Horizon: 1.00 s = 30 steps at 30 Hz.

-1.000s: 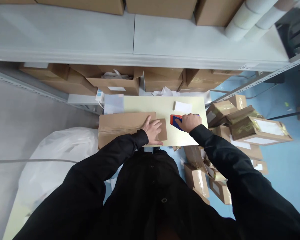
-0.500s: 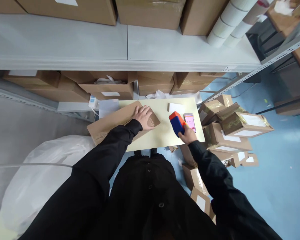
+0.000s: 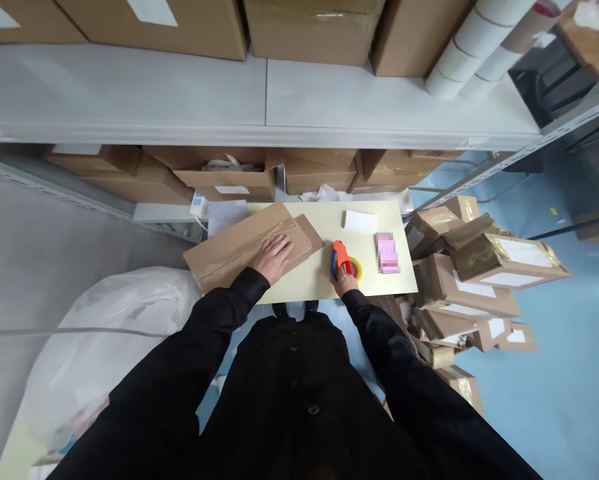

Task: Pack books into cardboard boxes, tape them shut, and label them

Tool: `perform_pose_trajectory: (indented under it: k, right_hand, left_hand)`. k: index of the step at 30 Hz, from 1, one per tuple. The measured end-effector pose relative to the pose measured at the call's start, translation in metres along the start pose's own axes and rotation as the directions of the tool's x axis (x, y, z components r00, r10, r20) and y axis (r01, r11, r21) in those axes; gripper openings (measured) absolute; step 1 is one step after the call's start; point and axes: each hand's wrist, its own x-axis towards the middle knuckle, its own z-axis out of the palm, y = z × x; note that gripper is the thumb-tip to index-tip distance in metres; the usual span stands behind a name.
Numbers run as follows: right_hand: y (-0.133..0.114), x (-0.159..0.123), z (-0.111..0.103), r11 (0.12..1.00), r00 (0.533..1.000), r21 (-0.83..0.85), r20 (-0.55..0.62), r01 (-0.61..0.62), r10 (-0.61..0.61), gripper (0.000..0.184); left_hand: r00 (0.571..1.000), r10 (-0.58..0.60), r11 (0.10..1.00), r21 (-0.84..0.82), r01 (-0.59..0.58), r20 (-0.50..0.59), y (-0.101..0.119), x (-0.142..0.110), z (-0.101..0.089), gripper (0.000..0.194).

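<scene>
A: Quick, hands?

B: Left hand [image 3: 275, 259] lies palm-down on the carton [image 3: 239, 243], fingers nearly straight, gripping nothing. Right hand [image 3: 346, 281] is wrapped round the tape dispenser [image 3: 340, 256], red-orange and blue, with a yellowish roll of tape [image 3: 356, 269] showing at its side.

A: Where's the carton?

B: Left half of the pale table [image 3: 306, 287], set at a slant. Dispenser's to the right of it, apart from it, near the front edge.

A: How far along?

B: Partway, I'd judge. Top panels are down flat. There's a line along the seam; might be tape, too soft at this size to be sure. At the right end a cardboard flap [image 3: 310, 233] sticks out, not folded in. No strip runs from dispenser to carton.

A: Any writing? Brands?

B: None I can read. The phone [image 3: 388, 255] with a pink screen is pixelated. White slip stack [image 3: 360, 221] behind the dispenser looks blank. Taped boxes [image 3: 509, 260] on the right carry white labels, no legible text. Upper-shelf box [image 3: 199, 27] has a white label too, same story.
</scene>
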Motion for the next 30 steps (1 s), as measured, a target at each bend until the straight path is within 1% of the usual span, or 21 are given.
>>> perform_pose_trajectory:
  k: [2,3,4,5,6,7,9,10,11,12,14,15,16,18,19,20,22,24,26,28,30]
  right_hand:
    - [-0.003,-0.001,-0.006,0.999,0.999,-0.047,-0.034,0.016,-0.018,0.057]
    - [-0.005,-0.001,-0.012,0.998,0.997,-0.06,-0.076,0.028,-0.032,0.058]
    - [-0.008,0.0,-0.02,0.997,0.989,-0.058,-0.131,0.055,-0.063,0.059]
    - [-0.011,0.003,-0.028,0.993,0.975,-0.042,-0.192,0.108,-0.114,0.061]
    - [-0.016,0.006,-0.037,0.982,0.952,-0.017,-0.246,0.186,-0.184,0.065]
    - [-0.022,0.009,-0.045,0.961,0.921,0.007,-0.286,0.278,-0.264,0.071]
    - [-0.037,0.017,-0.053,0.9,0.863,0.046,-0.308,0.434,-0.401,0.078]
    - [-0.044,0.021,-0.054,0.877,0.85,0.068,-0.292,0.475,-0.438,0.077]
    - [-0.052,0.024,-0.052,0.866,0.852,0.098,-0.265,0.49,-0.452,0.073]
    - [-0.059,0.026,-0.048,0.862,0.861,0.136,-0.236,0.488,-0.45,0.065]
    - [-0.069,0.027,-0.04,0.851,0.88,0.238,-0.214,0.468,-0.424,0.047]
    - [-0.071,0.027,-0.037,0.833,0.884,0.304,-0.232,0.462,-0.405,0.041]
    - [-0.072,0.026,-0.036,0.803,0.883,0.377,-0.273,0.462,-0.381,0.037]
    - [-0.07,0.023,-0.043,0.699,0.861,0.518,-0.409,0.492,-0.303,0.035]
    - [-0.069,0.021,-0.05,0.632,0.838,0.573,-0.484,0.522,-0.254,0.035]
    - [-0.066,0.019,-0.059,0.561,0.81,0.612,-0.548,0.558,-0.208,0.035]
    - [-0.061,0.017,-0.078,0.441,0.769,0.653,-0.62,0.616,-0.155,0.034]
    - [-0.057,0.017,-0.092,0.375,0.774,0.687,-0.611,0.622,-0.164,0.035]
    - [-0.054,0.019,-0.096,0.381,0.817,0.727,-0.552,0.571,-0.169,0.039]
    - [-0.054,0.024,-0.091,0.419,0.869,0.768,-0.476,0.485,-0.133,0.045]
    - [-0.057,0.03,-0.081,0.443,0.912,0.805,-0.402,0.394,-0.081,0.048]
  left_hand:
    - [1.0,-0.026,1.0,-0.004,0.026,-0.009,-0.001,-0.008,-0.004,0.049]
    - [0.997,-0.065,0.998,0.001,0.066,-0.033,-0.003,-0.015,-0.008,0.05]
    - [0.989,-0.131,0.991,0.008,0.132,-0.068,-0.005,-0.025,-0.012,0.051]
    - [0.968,-0.223,0.974,0.008,0.226,-0.11,-0.008,-0.038,-0.015,0.055]
    - [0.928,-0.336,0.941,-0.009,0.339,-0.159,-0.012,-0.053,-0.017,0.062]
    - [0.866,-0.457,0.888,-0.05,0.457,-0.203,-0.017,-0.069,-0.017,0.073]
    - [0.685,-0.677,0.735,-0.217,0.642,-0.269,-0.026,-0.103,-0.012,0.099]
    - [0.613,-0.741,0.671,-0.32,0.668,-0.275,-0.03,-0.118,-0.007,0.105]
    - [0.577,-0.778,0.624,-0.424,0.657,-0.25,-0.034,-0.132,0.0,0.103]
    - [0.572,-0.793,0.584,-0.525,0.619,-0.207,-0.037,-0.143,0.007,0.097]
    - [0.598,-0.79,0.503,-0.7,0.507,-0.134,-0.043,-0.157,0.019,0.082]
    - [0.602,-0.788,0.46,-0.775,0.434,-0.13,-0.046,-0.159,0.022,0.077]
    - [0.592,-0.792,0.419,-0.838,0.35,-0.149,-0.05,-0.159,0.023,0.076]
    - [0.549,-0.806,0.361,-0.918,0.163,-0.22,-0.061,-0.153,0.016,0.078]
    - [0.54,-0.803,0.347,-0.935,0.078,-0.253,-0.067,-0.148,0.009,0.078]
    - [0.544,-0.792,0.337,-0.941,0.011,-0.278,-0.074,-0.141,-0.001,0.077]
    - [0.592,-0.744,0.346,-0.937,-0.053,-0.308,-0.089,-0.123,-0.022,0.07]
    - [0.641,-0.7,0.388,-0.921,-0.03,-0.315,-0.102,-0.102,-0.04,0.072]
    - [0.67,-0.691,0.467,-0.875,0.129,-0.271,-0.112,-0.079,-0.05,0.075]
    - [0.678,-0.712,0.502,-0.808,0.31,-0.182,-0.118,-0.058,-0.05,0.078]
    - [0.681,-0.727,0.476,-0.778,0.41,-0.086,-0.121,-0.039,-0.041,0.083]
